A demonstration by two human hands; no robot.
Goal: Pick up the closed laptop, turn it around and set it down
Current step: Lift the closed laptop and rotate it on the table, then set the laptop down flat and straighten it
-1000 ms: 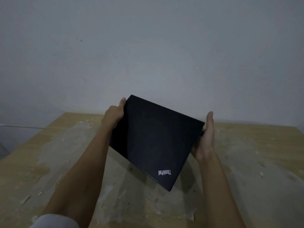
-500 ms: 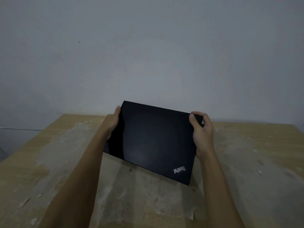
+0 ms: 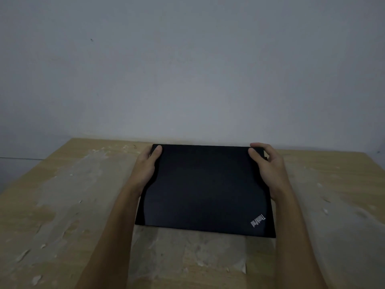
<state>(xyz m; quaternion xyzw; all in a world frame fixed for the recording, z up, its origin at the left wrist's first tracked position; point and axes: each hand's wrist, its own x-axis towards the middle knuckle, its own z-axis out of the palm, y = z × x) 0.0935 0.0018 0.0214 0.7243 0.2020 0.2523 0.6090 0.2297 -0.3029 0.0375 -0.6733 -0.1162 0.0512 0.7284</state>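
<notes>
Both grips pinch the closed laptop [image 3: 205,189] at its far corners, left hand [image 3: 148,166] and right hand [image 3: 268,167]. Head view: it lies flat on the worktop [image 3: 62,195]; I judge only letting go remains.

My arms ran off the bottom of the picture. My left hand [image 3: 146,168] hid its fingers under the laptop [image 3: 205,190], so only my thumb showed. I could not tell if the laptop touched the table [image 3: 62,205]. The dim light blurred the table's far right corner.
</notes>
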